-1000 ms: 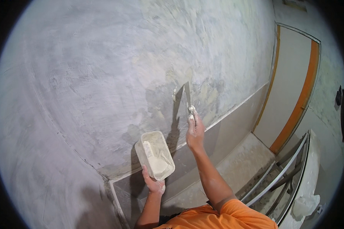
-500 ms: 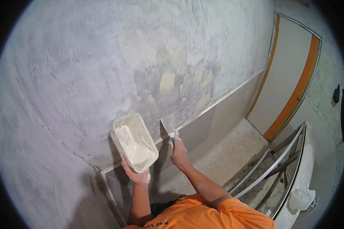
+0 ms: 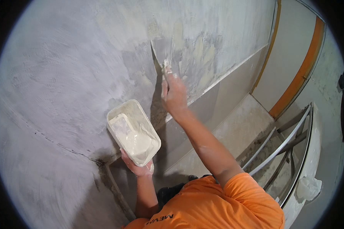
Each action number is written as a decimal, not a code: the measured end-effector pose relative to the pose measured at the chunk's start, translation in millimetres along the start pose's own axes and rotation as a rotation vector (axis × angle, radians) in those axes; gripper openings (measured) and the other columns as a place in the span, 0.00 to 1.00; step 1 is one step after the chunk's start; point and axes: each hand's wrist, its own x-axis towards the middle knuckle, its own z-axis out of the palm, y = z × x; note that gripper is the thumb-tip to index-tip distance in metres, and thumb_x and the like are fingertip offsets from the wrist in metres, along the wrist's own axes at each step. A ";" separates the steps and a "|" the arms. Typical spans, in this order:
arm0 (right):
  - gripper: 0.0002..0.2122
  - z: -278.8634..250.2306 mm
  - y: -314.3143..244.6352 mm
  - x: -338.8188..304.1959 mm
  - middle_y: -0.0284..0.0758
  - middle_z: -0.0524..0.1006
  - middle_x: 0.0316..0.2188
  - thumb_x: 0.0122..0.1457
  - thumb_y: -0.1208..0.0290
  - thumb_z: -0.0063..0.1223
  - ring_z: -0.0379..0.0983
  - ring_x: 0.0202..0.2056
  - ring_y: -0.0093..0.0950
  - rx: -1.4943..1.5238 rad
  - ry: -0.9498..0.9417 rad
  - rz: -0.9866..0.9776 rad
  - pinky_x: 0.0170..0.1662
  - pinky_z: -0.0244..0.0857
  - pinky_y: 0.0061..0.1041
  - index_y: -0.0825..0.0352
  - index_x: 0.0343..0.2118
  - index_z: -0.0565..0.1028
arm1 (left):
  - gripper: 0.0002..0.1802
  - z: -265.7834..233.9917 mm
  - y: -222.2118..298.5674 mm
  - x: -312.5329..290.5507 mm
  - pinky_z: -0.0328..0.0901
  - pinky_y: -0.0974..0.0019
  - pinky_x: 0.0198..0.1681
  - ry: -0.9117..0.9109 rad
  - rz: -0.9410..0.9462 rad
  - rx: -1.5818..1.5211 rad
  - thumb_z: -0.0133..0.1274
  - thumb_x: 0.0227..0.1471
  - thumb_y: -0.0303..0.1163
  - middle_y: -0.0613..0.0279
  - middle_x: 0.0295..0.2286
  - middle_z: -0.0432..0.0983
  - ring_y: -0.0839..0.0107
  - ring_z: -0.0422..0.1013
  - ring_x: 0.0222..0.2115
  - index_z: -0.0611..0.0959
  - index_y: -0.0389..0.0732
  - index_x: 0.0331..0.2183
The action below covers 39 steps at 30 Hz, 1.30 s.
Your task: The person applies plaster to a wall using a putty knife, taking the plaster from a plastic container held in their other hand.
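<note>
My left hand (image 3: pixel 139 168) grips a white rectangular plastic tub (image 3: pixel 134 133) from below, its fingers mostly hidden under it. Wet, creamy filler (image 3: pixel 139 144) coats the inside, and a pale flat piece lies at the far left of it. Up at the wall, my right hand (image 3: pixel 174 91) is closed around the handle of a putty knife (image 3: pixel 162 53), smeared with filler near the blade. The blade lies against a damp grey patch of the wall (image 3: pixel 197 57), where cream-coloured smears show. Beneath that arm, the knife and hand cast a dark shadow.
A grey tiled band (image 3: pixel 206 110) runs below the plaster. To the right stand an orange-edged door frame (image 3: pixel 300 72) and a curved ledge with metal bars (image 3: pixel 281 160). A crumpled white plastic bag (image 3: pixel 309 187) rests on that ledge. A dirty corner (image 3: pixel 101 164) lies lower left.
My right hand has risen with the putty knife from the tile's upper edge to the damp patch, and a thick cream smear there now looks covered or spread. The tub stays in my left hand.
</note>
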 end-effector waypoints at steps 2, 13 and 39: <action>0.25 15.7 24.8 -39.8 0.53 0.73 0.33 0.61 0.75 0.50 0.71 0.35 0.53 -0.029 -0.074 0.059 0.39 0.66 0.46 0.68 0.62 0.63 | 0.41 -3.0 -6.0 -1.9 0.58 0.45 0.63 0.023 0.158 0.526 0.37 0.63 0.61 0.57 0.63 0.59 0.55 0.60 0.62 0.58 0.44 0.66; 0.22 -36.9 85.8 -197.5 0.49 0.73 0.35 0.61 0.77 0.48 0.72 0.34 0.48 0.014 -0.284 0.179 0.38 0.67 0.40 0.69 0.59 0.68 | 0.34 -18.1 -16.2 3.8 0.64 0.41 0.60 -0.084 0.085 -0.017 0.35 0.66 0.52 0.52 0.62 0.56 0.50 0.61 0.60 0.57 0.41 0.65; 0.25 -48.8 37.6 -126.6 0.51 0.75 0.35 0.52 0.78 0.55 0.74 0.34 0.47 0.114 -0.252 0.184 0.39 0.69 0.35 0.73 0.56 0.70 | 0.39 1.8 -3.9 0.3 0.59 0.49 0.62 0.030 -0.123 0.067 0.36 0.62 0.61 0.60 0.63 0.58 0.57 0.59 0.62 0.62 0.45 0.65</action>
